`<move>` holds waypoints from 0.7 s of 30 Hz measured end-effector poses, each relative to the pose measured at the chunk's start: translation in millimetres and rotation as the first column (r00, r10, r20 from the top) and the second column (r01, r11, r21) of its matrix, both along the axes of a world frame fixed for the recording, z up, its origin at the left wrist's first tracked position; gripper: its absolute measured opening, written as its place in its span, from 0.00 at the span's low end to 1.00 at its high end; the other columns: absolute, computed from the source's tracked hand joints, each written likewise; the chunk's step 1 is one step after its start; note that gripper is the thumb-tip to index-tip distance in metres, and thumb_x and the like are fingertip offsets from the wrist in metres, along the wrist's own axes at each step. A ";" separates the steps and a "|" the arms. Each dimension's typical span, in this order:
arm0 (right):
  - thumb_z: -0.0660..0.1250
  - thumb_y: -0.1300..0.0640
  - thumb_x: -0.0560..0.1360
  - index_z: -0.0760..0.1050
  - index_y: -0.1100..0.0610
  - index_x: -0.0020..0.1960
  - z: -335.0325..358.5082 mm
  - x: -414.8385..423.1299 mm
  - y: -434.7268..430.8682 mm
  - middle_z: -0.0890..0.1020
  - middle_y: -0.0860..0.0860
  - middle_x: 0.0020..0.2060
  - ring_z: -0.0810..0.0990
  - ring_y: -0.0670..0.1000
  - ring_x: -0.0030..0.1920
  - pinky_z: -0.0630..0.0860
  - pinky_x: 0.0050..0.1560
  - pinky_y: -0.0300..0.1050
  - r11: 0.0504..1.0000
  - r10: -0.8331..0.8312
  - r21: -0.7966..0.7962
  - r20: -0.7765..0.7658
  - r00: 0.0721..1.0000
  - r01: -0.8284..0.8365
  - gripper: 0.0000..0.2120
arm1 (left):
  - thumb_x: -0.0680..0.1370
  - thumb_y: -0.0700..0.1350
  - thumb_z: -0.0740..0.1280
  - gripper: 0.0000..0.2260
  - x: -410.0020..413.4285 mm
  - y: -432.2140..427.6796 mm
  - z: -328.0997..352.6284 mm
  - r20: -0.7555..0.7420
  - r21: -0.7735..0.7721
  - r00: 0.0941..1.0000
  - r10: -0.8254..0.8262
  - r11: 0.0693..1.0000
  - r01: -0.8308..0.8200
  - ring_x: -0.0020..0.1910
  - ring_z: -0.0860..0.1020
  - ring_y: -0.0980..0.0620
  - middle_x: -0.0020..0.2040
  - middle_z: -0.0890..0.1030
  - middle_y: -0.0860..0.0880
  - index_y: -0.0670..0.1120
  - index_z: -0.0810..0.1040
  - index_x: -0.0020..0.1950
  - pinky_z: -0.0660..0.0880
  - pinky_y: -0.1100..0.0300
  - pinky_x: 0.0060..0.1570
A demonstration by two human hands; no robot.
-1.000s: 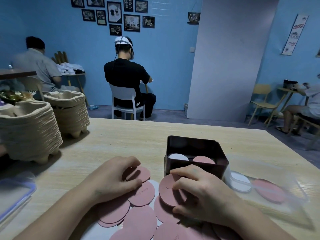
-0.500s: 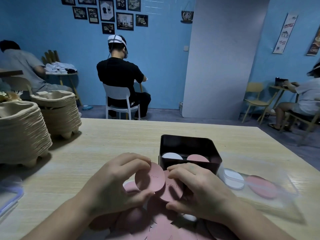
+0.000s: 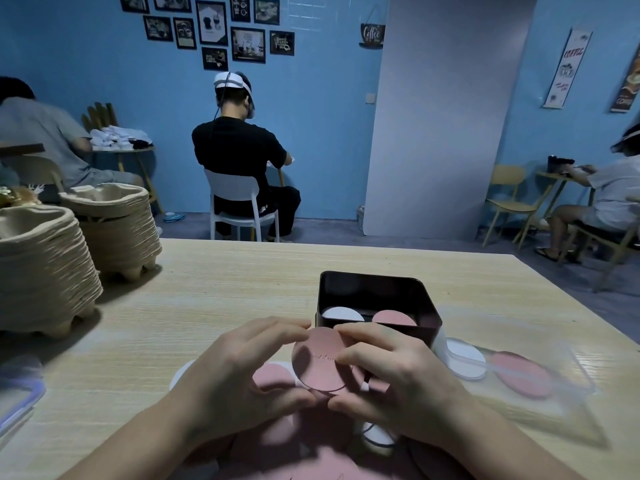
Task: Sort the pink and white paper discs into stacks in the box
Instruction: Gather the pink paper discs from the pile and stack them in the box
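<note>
Both hands hold a small stack of pink discs upright just in front of the dark box. My left hand pinches its left edge and bottom, my right hand its right edge. Inside the box lie a white stack on the left and a pink stack on the right. More loose pink discs and a few white ones lie scattered on the table under my hands.
A clear plastic lid lies to the right of the box, with a white and a pink disc showing under it. Two piles of pulp trays stand at the table's left. A clear container sits at the left edge. People sit at other tables beyond.
My hands lifted pink discs off the table and brought them together into one stack held between both hands. The view shifted a little.
</note>
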State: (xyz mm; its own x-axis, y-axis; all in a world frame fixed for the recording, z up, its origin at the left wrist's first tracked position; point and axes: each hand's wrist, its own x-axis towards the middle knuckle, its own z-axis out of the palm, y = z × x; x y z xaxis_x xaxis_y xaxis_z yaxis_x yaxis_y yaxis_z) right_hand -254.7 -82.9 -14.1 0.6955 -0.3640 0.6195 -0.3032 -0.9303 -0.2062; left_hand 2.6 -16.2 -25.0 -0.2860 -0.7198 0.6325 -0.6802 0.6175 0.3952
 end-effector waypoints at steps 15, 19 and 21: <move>0.77 0.40 0.71 0.79 0.53 0.55 -0.2 -0.9 -1.0 0.80 0.54 0.65 0.80 0.48 0.64 0.73 0.63 0.32 0.997 0.054 0.061 -0.006 0.999 -0.053 0.21 | 0.75 0.51 0.74 0.14 -3.5 -4.6 -3.9 0.057 -0.103 0.997 -0.060 0.993 0.066 0.65 0.80 0.62 0.59 0.86 0.53 0.50 0.83 0.60 0.81 0.61 0.55; 0.78 0.41 0.71 0.80 0.54 0.53 -0.7 -0.8 -1.9 0.81 0.54 0.64 0.81 0.48 0.62 0.74 0.61 0.32 0.998 0.043 0.049 0.011 0.999 -0.043 0.20 | 0.75 0.51 0.74 0.13 -1.0 -8.5 -11.4 -0.003 -0.068 0.998 -0.061 0.996 0.060 0.61 0.82 0.60 0.62 0.85 0.53 0.51 0.84 0.59 0.82 0.60 0.53; 0.78 0.42 0.71 0.81 0.55 0.51 -1.3 -1.1 -2.2 0.81 0.54 0.62 0.81 0.48 0.60 0.75 0.58 0.32 0.998 0.050 0.034 0.019 0.999 -0.051 0.19 | 0.77 0.54 0.73 0.13 -0.7 -8.4 -11.9 -0.004 -0.053 0.998 -0.061 0.997 0.060 0.59 0.83 0.60 0.61 0.85 0.55 0.52 0.84 0.59 0.81 0.59 0.51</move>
State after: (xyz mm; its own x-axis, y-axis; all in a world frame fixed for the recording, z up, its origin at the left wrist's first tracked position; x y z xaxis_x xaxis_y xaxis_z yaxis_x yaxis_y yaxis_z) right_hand -255.8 -85.1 -15.4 0.7022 -0.3498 0.6201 -0.2516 -0.9367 -0.2435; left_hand 1.9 -24.6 -36.9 -0.3240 -0.6666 0.6713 -0.6387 0.6776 0.3646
